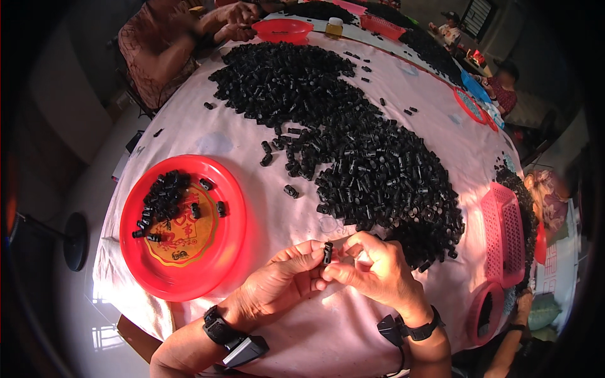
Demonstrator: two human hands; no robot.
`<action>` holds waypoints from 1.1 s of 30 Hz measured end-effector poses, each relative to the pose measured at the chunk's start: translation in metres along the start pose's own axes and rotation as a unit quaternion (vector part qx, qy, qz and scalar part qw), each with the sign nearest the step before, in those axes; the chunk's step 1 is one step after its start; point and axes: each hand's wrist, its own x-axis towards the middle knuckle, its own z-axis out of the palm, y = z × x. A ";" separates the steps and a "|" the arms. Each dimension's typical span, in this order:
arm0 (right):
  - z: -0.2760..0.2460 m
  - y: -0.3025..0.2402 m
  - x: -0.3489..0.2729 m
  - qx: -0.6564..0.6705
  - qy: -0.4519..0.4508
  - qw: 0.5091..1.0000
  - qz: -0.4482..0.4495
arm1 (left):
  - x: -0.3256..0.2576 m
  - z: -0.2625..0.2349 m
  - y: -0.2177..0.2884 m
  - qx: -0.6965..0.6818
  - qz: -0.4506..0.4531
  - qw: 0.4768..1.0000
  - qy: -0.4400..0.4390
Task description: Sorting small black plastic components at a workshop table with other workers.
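In front of me, near the table's close edge, my left hand (271,283) pinches a small black plastic cylinder (328,253) between thumb and fingers, holding it upright. My right hand (384,271) is right beside it, thumb and index finger curled together; whatever lies between those fingertips is too small to make out. Beyond both hands spreads a long heap of similar black cylinders (391,173). To the left sits a round red tray (135,261) with a yellow printed centre, and a small cluster of black cylinders (165,195) lies in it.
A pink cloth (283,220) covers the table. Pink perforated baskets (502,233) stand along the right edge. At the far side are a red bowl (280,30) and a jar (334,26). Several people sit around the table; a person's hands (236,22) work at the far left.
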 end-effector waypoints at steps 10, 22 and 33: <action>0.011 0.012 0.002 -0.110 0.042 0.989 -0.084 | 0.001 -0.003 -0.002 0.001 -0.010 1.000 -0.018; 0.014 0.010 -0.001 -0.015 0.080 0.992 -0.092 | 0.002 -0.004 -0.003 0.030 0.000 0.999 -0.021; 0.009 0.007 -0.003 0.073 -0.009 0.996 -0.048 | 0.001 0.000 -0.001 0.015 0.001 1.000 -0.011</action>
